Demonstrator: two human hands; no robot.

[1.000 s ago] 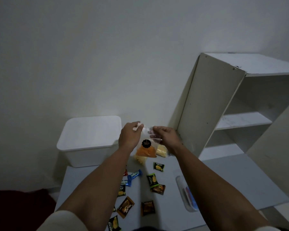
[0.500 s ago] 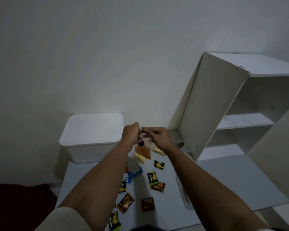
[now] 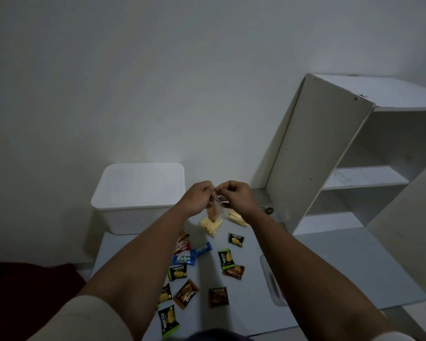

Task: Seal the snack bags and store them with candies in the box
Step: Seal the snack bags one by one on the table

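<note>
Currently the clear snack bag [image 3: 214,212] hangs above the far part of the grey tabletop [image 3: 330,262], with orange pieces visible through its plastic. I hold it by its top edge with both hands. My left hand [image 3: 197,198] has its fingers curled round the left part of that edge; my right hand [image 3: 236,198] pinches the right part, knuckles up. The two hands nearly touch over the bag's mouth. Whether the seal is pressed closed, I cannot tell.

Just below the held bag lie two more bags of yellow snacks: one [image 3: 210,225] straight under it, the other [image 3: 236,217] partly hidden by my right wrist.

Nearer to me, wrapped candies are scattered flat on the tabletop, between my forearms. Two blue Kalpa candies [image 3: 182,260] lie side by side, with a red wrapper [image 3: 181,245] just beyond them. Several green Nextar packets [image 3: 236,239] and some brown Nextar packets [image 3: 186,293] are spread apart from one another.

White lidded box [image 3: 138,195] stands at the far left corner of the tabletop, against the wall, lid on. A clear flat item [image 3: 271,279] lies under my right forearm, too dim to name. White shelving unit [image 3: 354,153] stands at the right.
</note>
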